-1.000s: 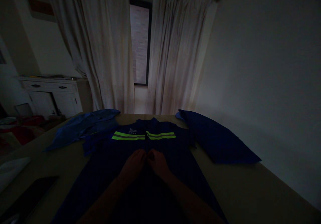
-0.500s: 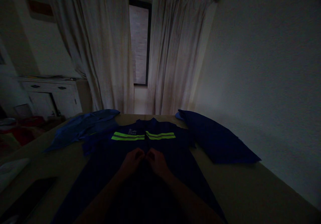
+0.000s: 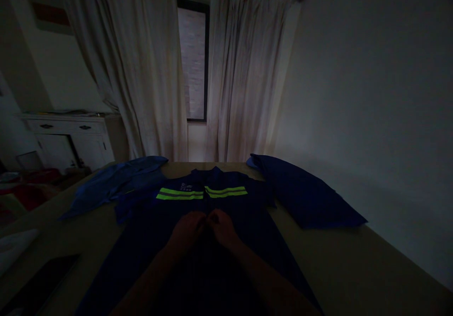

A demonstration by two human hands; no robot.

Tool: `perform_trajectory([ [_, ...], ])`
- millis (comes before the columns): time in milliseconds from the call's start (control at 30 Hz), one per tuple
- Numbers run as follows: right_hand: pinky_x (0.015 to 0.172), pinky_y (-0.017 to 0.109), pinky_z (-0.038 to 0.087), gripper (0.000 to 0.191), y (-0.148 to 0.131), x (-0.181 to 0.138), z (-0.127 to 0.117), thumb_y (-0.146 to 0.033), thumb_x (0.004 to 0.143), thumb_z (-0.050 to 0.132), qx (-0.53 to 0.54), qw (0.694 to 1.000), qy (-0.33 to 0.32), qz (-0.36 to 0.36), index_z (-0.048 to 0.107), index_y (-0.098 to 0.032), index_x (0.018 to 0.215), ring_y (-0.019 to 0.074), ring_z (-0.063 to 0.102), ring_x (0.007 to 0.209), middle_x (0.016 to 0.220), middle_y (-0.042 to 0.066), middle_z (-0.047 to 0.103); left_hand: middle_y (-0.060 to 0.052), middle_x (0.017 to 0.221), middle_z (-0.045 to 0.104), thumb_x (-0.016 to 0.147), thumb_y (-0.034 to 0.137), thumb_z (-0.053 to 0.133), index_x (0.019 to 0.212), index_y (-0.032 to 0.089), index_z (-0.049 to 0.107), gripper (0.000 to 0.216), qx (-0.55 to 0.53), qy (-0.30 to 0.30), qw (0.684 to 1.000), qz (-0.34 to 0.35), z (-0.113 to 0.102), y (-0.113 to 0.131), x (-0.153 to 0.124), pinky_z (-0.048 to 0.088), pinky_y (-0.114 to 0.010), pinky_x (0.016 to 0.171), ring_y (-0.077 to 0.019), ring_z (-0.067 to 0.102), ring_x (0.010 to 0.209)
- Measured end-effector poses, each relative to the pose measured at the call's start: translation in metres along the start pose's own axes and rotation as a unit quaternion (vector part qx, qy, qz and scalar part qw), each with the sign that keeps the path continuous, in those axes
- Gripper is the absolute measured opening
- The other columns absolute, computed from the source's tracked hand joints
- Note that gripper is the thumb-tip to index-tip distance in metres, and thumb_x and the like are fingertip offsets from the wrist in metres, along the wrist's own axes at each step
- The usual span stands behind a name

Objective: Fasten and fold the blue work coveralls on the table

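A dark blue work jacket (image 3: 244, 217) lies spread out in front of me, collar at the far end. Yellow-green reflective bands cross its chest, with pale lettering above the left one. Over the jacket's front opening, just below the bands, my left hand (image 3: 189, 228) and my right hand (image 3: 221, 228) meet with fingertips almost touching. Both are closed in a pinch on the cloth along the middle. Darkness hides exactly which bit of the front edge they grip, and any button there cannot be made out.
A lighter blue garment (image 3: 116, 181) lies to the left and a folded dark blue garment (image 3: 304, 193) to the right. At the near left are a flat black object (image 3: 44, 278) and a white item (image 3: 16, 247). Beyond the table (image 3: 354, 269) stand curtains (image 3: 148, 70) and a cabinet (image 3: 88, 141).
My left hand has turned slightly, its back now more upward, and its fingers have closed further toward the right hand. The jacket lies as before; the view has shifted a little.
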State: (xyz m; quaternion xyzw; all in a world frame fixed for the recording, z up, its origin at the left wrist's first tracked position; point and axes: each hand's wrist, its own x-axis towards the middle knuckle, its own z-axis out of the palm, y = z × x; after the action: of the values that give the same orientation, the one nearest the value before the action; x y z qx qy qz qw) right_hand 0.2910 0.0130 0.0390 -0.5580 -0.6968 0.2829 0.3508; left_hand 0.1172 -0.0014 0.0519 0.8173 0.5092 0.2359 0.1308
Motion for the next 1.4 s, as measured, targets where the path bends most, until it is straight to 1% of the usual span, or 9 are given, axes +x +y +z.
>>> perform_trajectory([
  [133,0.073,0.025,0.044,0.007,0.003,0.001,0.001,-0.025,0.089,0.064,0.013,1.000,-0.008,0.008,0.069,-0.020,0.088,0.0170,0.065,0.084,0.088,0.002,0.071,-0.007,0.104,0.069,0.097,0.019,0.049,0.105,0.022,0.066,0.019,0.126,0.009,0.992,0.030,-0.001,0.009,-0.003,0.043,-0.038,0.089,-0.0249,0.061,0.100],
  [333,0.076,0.025,0.046,0.015,-0.001,-0.007,0.000,-0.018,0.085,0.058,-0.034,0.997,0.025,-0.058,0.064,-0.021,0.098,0.0167,0.067,0.084,0.091,0.002,0.072,-0.008,0.120,0.068,0.102,0.026,0.042,0.113,0.024,0.070,0.029,0.126,0.039,0.991,0.020,0.009,-0.005,-0.005,0.044,-0.039,0.097,-0.0241,0.061,0.112],
  [500,0.075,0.033,0.049,0.041,-0.027,-0.028,-0.015,-0.030,0.085,0.058,-0.216,0.974,-0.064,-0.037,0.055,-0.025,0.126,0.0263,0.072,0.091,0.102,0.008,0.074,-0.005,0.155,0.049,0.103,0.026,0.036,0.143,0.030,0.055,0.044,0.133,0.001,0.990,0.050,0.024,-0.026,0.000,0.033,-0.050,0.117,-0.0259,0.042,0.145],
  [633,0.078,0.044,0.053,0.065,-0.052,-0.052,-0.029,-0.032,0.085,0.054,-0.315,0.941,-0.126,0.004,0.042,-0.018,0.147,0.0378,0.072,0.100,0.113,0.021,0.073,-0.007,0.157,0.047,0.105,0.030,0.031,0.146,0.028,0.053,0.046,0.154,-0.002,0.988,0.027,0.026,-0.030,0.019,0.034,-0.054,0.117,-0.0292,0.040,0.146],
  [767,0.077,0.046,0.054,0.074,-0.056,-0.070,-0.027,-0.029,0.086,0.053,-0.323,0.935,-0.148,0.005,0.032,-0.018,0.156,0.0378,0.073,0.097,0.111,0.021,0.074,-0.012,0.148,0.056,0.105,0.026,0.031,0.139,0.021,0.057,0.043,0.147,0.025,0.989,0.002,0.018,-0.022,0.042,0.037,-0.051,0.114,-0.0295,0.048,0.139],
  [1000,0.077,0.037,0.051,0.054,-0.033,-0.072,-0.027,-0.028,0.083,0.053,-0.238,0.962,-0.128,-0.033,0.052,-0.028,0.137,0.0309,0.074,0.097,0.108,0.010,0.076,-0.011,0.113,0.069,0.093,0.008,0.040,0.110,0.015,0.066,0.032,0.127,0.029,0.991,-0.004,0.010,-0.005,0.022,0.047,-0.038,0.098,-0.0230,0.063,0.105],
  [1200,0.072,0.033,0.049,0.026,-0.040,-0.073,-0.034,-0.031,0.088,0.051,-0.263,0.960,-0.097,0.010,0.066,-0.023,0.108,0.0291,0.074,0.092,0.101,0.011,0.076,-0.010,0.137,0.063,0.096,0.014,0.039,0.128,0.022,0.064,0.042,0.071,0.021,0.997,0.003,0.030,0.003,-0.034,0.038,-0.048,0.114,-0.0246,0.055,0.129],
  [1333,0.073,0.037,0.050,0.045,-0.037,-0.072,-0.035,-0.061,0.084,0.059,-0.270,0.959,-0.071,0.046,0.069,-0.020,0.102,0.0325,0.073,0.091,0.100,0.015,0.076,-0.009,0.131,0.066,0.094,0.020,0.047,0.118,0.023,0.068,0.032,0.014,0.009,1.000,0.000,0.026,0.007,-0.042,0.040,-0.047,0.110,-0.0251,0.059,0.123],
  [1400,0.071,0.035,0.050,0.042,-0.034,-0.070,-0.036,-0.058,0.081,0.064,-0.265,0.960,-0.082,0.046,0.069,-0.021,0.100,0.0309,0.073,0.090,0.099,0.013,0.076,-0.007,0.117,0.071,0.094,0.018,0.047,0.104,0.023,0.070,0.026,-0.045,-0.024,0.998,0.024,0.018,0.008,-0.039,0.046,-0.039,0.101,-0.0217,0.063,0.110],
])
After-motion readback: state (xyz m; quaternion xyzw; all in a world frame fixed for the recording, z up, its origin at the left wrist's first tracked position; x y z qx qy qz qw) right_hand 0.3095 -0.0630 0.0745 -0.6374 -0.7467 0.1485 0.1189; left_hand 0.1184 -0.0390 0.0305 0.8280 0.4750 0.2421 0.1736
